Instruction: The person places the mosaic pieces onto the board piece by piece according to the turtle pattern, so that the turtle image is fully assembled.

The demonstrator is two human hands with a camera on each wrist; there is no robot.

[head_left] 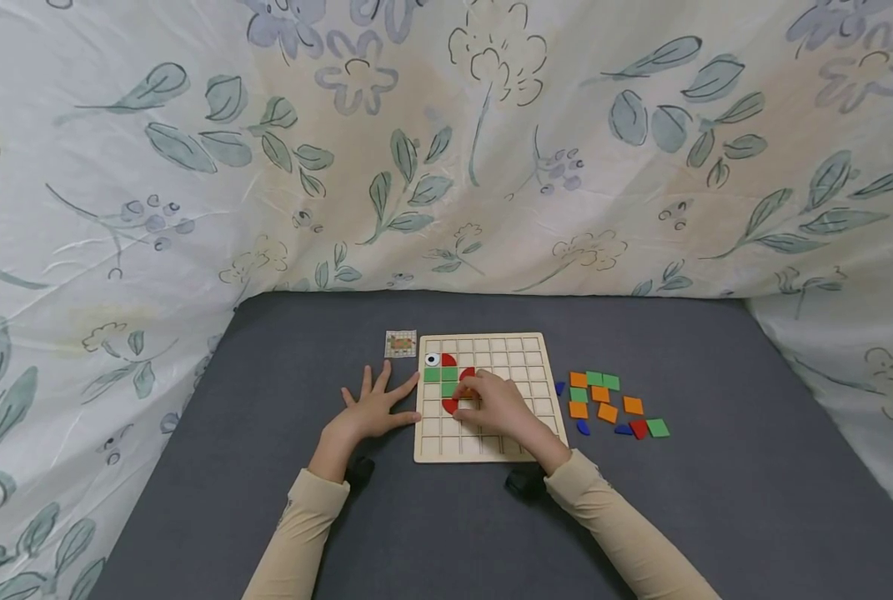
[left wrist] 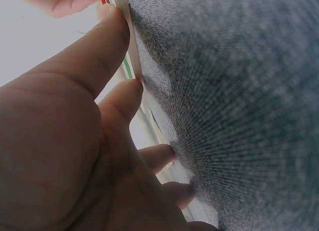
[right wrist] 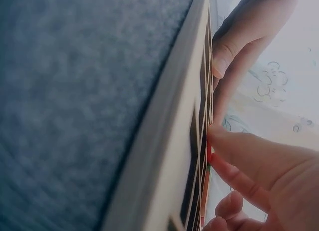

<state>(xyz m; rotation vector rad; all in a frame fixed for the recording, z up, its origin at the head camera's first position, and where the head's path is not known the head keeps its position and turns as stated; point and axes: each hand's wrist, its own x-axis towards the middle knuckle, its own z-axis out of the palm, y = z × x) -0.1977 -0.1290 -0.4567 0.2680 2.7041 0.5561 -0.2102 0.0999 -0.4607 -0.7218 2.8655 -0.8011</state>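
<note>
A wooden grid board [head_left: 491, 448] lies on the dark cloth. My right hand [head_left: 497, 404] is over its left middle part, with thumb and index finger pinching a red rounded tile [head_left: 449, 406] at the grid; red also shows between those fingertips in the right wrist view. Beside and above it sit green tiles [head_left: 432, 375], another red rounded tile [head_left: 448, 360] and a white tile with a black eye [head_left: 433, 360]. Fingers partly cover a further red tile [head_left: 467, 374] and an orange one. My left hand [head_left: 371, 412] is spread, thumb and index fingertip touching the board's left edge.
Right of the board lie loose orange tiles [head_left: 607, 412], green tiles [head_left: 657, 427], a red tile [head_left: 638, 429] and blue pieces [head_left: 583, 427]. A small picture card [head_left: 400, 343] lies by the board's upper left corner. A flowered curtain [head_left: 446, 208] hangs behind the table.
</note>
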